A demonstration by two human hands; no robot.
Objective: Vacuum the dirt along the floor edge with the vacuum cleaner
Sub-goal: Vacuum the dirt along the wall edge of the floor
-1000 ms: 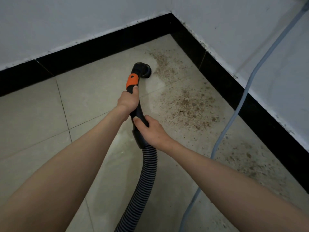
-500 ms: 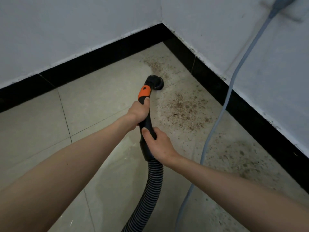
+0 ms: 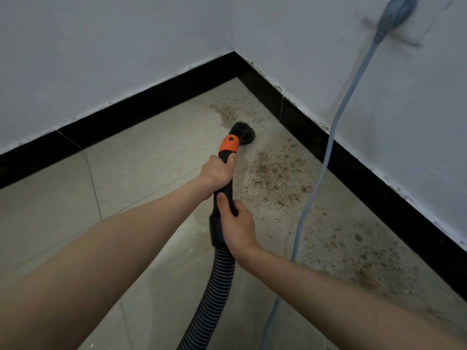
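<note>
Both hands clasp the black vacuum wand (image 3: pixel 222 198), left hand (image 3: pixel 217 170) ahead of right hand (image 3: pixel 237 227); its round nozzle (image 3: pixel 243 131) sits beyond them, touching brown dirt (image 3: pixel 274 173). Right of the hands, the grey power cord (image 3: pixel 316 188) could snag.

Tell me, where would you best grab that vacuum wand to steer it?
Grip the rigid black handle from above, as the left hand does just below the orange collar and the right hand near the ribbed hose. The stiff tube probably steers the nozzle; the hose would likely bend.
</note>
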